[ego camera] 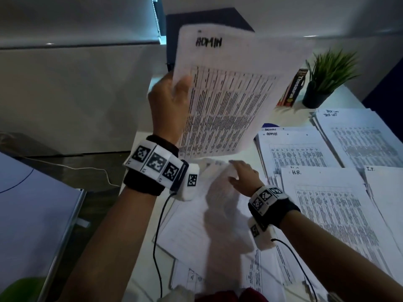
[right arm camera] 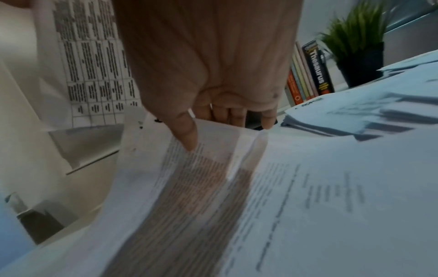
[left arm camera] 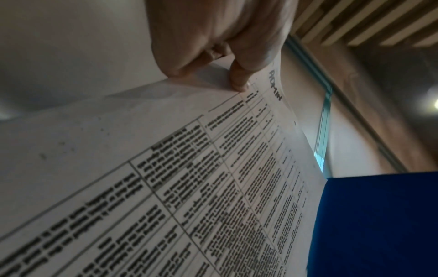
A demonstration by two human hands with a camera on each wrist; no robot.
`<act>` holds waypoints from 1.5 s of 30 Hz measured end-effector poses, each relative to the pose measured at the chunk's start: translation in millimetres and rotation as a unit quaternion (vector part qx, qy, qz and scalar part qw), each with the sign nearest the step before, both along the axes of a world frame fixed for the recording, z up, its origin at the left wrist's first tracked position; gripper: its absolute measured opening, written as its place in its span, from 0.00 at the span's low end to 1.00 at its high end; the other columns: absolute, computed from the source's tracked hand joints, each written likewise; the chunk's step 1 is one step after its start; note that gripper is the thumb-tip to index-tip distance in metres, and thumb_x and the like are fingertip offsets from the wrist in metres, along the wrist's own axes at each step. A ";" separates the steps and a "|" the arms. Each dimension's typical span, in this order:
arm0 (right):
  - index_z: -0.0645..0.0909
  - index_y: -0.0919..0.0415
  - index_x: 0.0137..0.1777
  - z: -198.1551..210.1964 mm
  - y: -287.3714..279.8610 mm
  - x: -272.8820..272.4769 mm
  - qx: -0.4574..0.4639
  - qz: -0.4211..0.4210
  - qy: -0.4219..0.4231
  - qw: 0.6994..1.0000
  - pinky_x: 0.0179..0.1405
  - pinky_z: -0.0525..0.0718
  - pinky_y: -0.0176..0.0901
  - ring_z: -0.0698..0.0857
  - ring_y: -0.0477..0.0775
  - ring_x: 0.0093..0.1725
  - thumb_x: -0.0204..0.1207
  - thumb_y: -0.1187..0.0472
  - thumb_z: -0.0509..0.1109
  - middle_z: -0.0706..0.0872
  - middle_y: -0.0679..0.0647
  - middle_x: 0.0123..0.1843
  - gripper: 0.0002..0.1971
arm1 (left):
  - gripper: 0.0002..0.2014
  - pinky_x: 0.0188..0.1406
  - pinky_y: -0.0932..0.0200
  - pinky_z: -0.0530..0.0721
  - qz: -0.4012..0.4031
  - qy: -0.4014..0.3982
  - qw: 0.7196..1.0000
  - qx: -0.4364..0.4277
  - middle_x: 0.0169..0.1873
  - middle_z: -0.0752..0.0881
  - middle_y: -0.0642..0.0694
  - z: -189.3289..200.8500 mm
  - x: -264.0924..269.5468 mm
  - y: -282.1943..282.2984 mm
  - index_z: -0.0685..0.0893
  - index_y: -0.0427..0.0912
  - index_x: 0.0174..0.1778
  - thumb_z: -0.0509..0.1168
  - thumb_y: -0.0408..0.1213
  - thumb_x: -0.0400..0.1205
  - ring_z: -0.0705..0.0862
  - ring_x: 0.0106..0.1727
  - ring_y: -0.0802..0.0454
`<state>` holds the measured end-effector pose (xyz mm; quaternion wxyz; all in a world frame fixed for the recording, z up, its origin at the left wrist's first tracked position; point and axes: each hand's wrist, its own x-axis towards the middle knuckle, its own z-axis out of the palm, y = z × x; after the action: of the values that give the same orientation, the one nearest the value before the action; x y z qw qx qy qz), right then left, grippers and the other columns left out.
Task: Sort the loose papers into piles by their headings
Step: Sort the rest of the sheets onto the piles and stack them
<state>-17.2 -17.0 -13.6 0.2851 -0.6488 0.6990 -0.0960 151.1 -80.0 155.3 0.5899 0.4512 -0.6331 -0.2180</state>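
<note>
My left hand holds up a printed sheet headed ADMIN by its left edge, well above the desk. In the left wrist view its thumb pinches that ADMIN sheet. Lower down, my right hand grips the top edge of a loose sheet on the unsorted heap; the thumb lies on the curled-up loose sheet. Sorted piles lie to the right: ADMIN, Task List, H.R. and I.T..
A potted plant and upright books stand at the back of the white desk. A dark box sits behind the raised sheet. Wrist cables hang near the desk's left edge; beyond it the floor drops away.
</note>
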 end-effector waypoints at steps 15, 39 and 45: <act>0.77 0.60 0.34 108.8 19.9 -154.7 -0.235 -0.212 -0.613 0.724 0.39 0.85 0.41 0.86 0.48 0.38 0.77 0.74 0.61 0.88 0.49 0.34 0.13 | 0.22 0.55 0.56 0.85 -0.212 0.158 0.937 0.229 0.43 0.90 0.55 -30.4 -81.2 30.2 0.84 0.46 0.50 0.78 0.48 0.62 0.87 0.52 0.54; 0.80 0.58 0.59 5.9 20.6 -219.5 0.098 0.155 0.166 0.969 0.66 0.69 0.54 0.75 0.58 0.63 0.71 0.60 0.69 0.75 0.57 0.60 0.16 | 0.13 0.35 0.85 0.72 0.103 0.017 0.974 0.200 0.47 0.82 0.47 -70.6 -156.8 26.9 0.82 0.28 0.57 0.63 0.34 0.82 0.80 0.45 0.58; 0.80 0.58 0.48 65.8 69.2 -216.4 0.033 0.250 0.164 0.954 0.46 0.74 0.39 0.84 0.58 0.50 0.79 0.61 0.60 0.87 0.56 0.46 0.07 | 0.05 0.35 0.81 0.73 0.084 0.037 0.965 0.245 0.39 0.80 0.55 -81.8 -174.1 24.6 0.79 0.46 0.41 0.64 0.35 0.82 0.76 0.36 0.76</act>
<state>-233.6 52.2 52.2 0.2020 -0.7997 0.5548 0.1091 -23.0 -55.5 73.5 0.5005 0.6252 -0.4981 -0.3326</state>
